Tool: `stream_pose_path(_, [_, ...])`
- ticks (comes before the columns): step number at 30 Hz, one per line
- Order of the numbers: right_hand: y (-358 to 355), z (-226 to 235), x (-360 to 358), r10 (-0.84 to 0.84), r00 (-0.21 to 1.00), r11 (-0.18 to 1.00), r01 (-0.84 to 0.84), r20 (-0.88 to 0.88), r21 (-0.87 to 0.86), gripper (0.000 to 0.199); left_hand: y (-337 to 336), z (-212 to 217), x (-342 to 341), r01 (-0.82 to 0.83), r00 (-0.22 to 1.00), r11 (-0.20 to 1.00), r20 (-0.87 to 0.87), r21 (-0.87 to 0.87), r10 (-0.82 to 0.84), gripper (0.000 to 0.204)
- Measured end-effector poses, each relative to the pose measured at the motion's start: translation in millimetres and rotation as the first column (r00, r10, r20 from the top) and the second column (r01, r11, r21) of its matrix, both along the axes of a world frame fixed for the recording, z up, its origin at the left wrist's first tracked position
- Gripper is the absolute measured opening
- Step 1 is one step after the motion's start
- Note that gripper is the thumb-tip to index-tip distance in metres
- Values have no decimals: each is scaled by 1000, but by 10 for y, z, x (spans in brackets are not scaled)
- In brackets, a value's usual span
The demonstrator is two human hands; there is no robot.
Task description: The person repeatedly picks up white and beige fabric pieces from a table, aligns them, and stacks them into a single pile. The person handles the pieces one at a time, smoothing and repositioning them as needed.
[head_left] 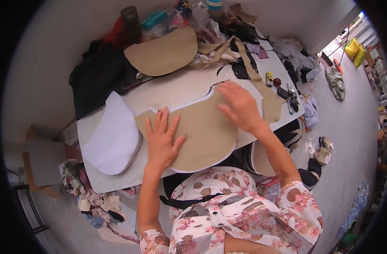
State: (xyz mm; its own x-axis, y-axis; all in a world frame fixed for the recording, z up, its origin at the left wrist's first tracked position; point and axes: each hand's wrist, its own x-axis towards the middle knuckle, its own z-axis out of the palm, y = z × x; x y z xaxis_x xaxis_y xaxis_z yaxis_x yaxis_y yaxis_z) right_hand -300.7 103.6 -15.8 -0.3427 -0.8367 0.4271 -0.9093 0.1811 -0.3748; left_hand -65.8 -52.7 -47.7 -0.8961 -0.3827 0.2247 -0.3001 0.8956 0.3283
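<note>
Quick count of what's on the table (168, 91): two hands, left hand (161, 142) and right hand (240, 106), both flat on one tan fabric piece (202, 131) in the middle. One more tan rounded piece (164, 53) upper centre, so two tan cutouts. One white foam piece (113, 135) at left. One long tan strip (261, 84) at right. One brown jar (131, 23) up top, one teal bottle (154, 19) beside it. One pair of scissors (292, 98) on the right edge.

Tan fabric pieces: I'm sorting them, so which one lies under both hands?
The large tan piece with a white edge, nearest the person; left hand and right hand press it flat. The other tan piece lies untouched farther back.
</note>
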Motion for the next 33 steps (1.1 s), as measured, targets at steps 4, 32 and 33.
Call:
stream_pose_path(4, [-168, -47, 350, 289, 949, 931, -248, -126, 268, 68, 8, -9, -51, 8, 1000, 1000, 27, -26, -7, 61])
stream_pose_path(32, [-2529, -432, 2817, 660, 747, 743, -665, 81, 79, 23, -676, -341, 2030, -358, -163, 453, -532, 817, 831, 26])
stream_pose_path(33, [-2591, -515, 2842, 653, 755, 747, -655, 61, 113, 22, -699, -347, 2080, -387, -154, 434, -521, 814, 840, 26])
